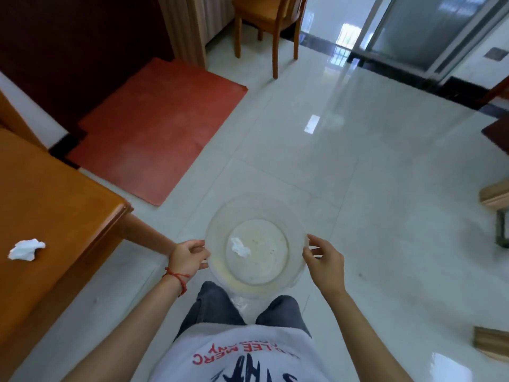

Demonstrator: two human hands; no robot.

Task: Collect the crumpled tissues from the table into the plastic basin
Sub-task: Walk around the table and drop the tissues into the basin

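Observation:
A clear round plastic basin (220, 213) is held over the floor in front of my legs. My left hand (187, 257) grips its left rim, a red string around that wrist. My right hand (325, 260) pinches the right rim with thumb and fingers. One crumpled white tissue (239, 247) lies inside the basin, left of its middle. Another crumpled white tissue (26, 250) sits on the orange wooden table (55, 205) at the left, well away from both hands.
A red mat (154, 128) covers the floor beyond the table. A wooden chair (270, 20) stands at the back. Glass sliding doors (429, 31) are at the far right. Wooden furniture pieces (495, 194) edge the right side. Glossy pale tiles fill the middle.

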